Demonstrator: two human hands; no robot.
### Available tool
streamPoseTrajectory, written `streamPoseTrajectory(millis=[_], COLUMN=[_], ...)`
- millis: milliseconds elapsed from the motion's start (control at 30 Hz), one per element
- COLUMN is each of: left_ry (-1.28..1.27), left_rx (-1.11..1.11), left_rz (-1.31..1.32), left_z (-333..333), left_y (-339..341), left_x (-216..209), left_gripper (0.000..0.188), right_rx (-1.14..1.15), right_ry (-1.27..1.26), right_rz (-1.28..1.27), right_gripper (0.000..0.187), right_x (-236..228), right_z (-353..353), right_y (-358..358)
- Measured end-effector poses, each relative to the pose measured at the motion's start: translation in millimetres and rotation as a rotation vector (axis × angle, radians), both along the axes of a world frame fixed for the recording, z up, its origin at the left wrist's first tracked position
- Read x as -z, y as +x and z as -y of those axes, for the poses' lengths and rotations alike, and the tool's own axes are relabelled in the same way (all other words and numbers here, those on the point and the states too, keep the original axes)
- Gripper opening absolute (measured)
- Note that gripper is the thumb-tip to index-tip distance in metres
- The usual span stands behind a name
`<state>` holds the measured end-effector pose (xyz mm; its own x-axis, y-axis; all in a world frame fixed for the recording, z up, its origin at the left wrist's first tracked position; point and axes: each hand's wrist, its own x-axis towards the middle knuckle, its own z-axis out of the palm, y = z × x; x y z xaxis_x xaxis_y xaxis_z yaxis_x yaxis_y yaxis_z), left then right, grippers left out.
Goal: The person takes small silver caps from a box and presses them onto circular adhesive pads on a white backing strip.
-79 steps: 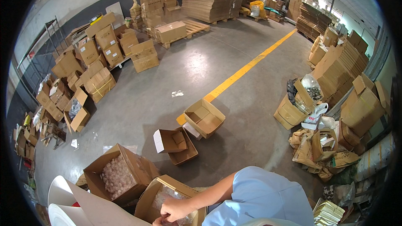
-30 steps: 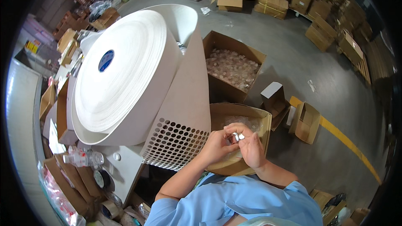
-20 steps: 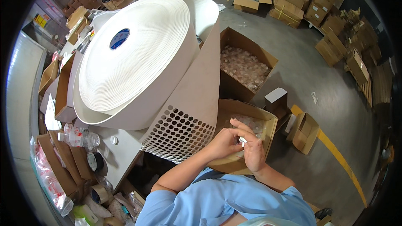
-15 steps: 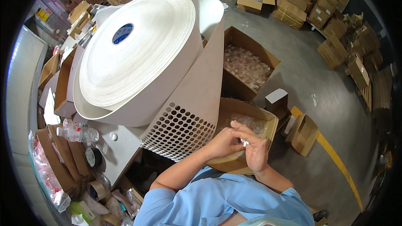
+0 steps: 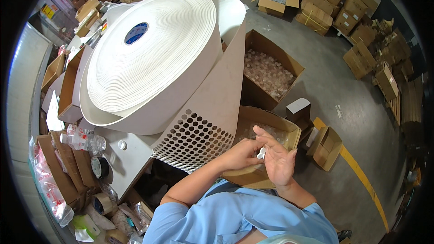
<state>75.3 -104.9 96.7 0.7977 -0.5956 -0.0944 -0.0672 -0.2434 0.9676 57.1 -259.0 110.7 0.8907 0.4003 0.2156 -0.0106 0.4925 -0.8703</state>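
Observation:
Close together over an open cardboard box (image 5: pixel 291 129), my two hands meet in front of my chest. My left hand (image 5: pixel 242 154) is closed, its fingertips on small white discs (image 5: pixel 261 153). My right hand (image 5: pixel 279 160) is open beside them, fingers stretched out and thumb apart, with the discs by its palm. Clear plastic pieces (image 5: pixel 266 132) lie in the box beneath, partly hidden by my hands. To the left, a large white roll of sheet material (image 5: pixel 158 63) rests on the table, its loose end (image 5: pixel 194 138) punched with rows of round holes.
Beyond the near box, a deeper carton (image 5: pixel 296 68) holds many small translucent pieces (image 5: pixel 266 74). Plastic bottles (image 5: pixel 86 140), a white cap (image 5: pixel 122 144) and a black tape roll (image 5: pixel 100 167) are at the left. A small open box (image 5: pixel 326 147) sits on the floor near a yellow line (image 5: pixel 366 180).
My right hand has opened a little, its thumb spreading away from the fingers. More of the white discs now shows between my hands. The view has shifted slightly.

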Motion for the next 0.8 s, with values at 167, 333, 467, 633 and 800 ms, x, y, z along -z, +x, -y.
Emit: streamPoseTrajectory(millis=[167, 333, 467, 633, 800], left_ry=[-0.038, 0.007, -0.103, -0.329, -0.401], left_rx=[-0.094, -0.097, -0.092, 0.025, 0.063], left_rz=[0.193, 0.085, 0.099, -0.133, -0.203], left_z=[11.0, 10.5, 3.8, -1.3, -4.3], left_y=[-4.5, -3.6, -3.9, -6.1, -7.5], left_x=[8.1, 3.0, 10.6, 14.4, -0.2], left_gripper=[0.027, 0.023, 0.023, 0.022, 0.023], right_rx=[0.042, 0.096, -0.006, -0.105, 0.008], right_ry=[0.013, -0.018, -0.007, -0.327, -0.585], right_rz=[0.054, 0.053, -0.029, -0.031, 0.211], right_gripper=[0.078, 0.044, 0.032, 0.032, 0.026], right_x=[-1.5, -0.6, -1.7, -12.8, -7.5], right_z=[-5.4, -1.9, 6.4, 22.0, 23.5], right_y=[-2.1, -0.4, 4.4, 13.5, 15.5])
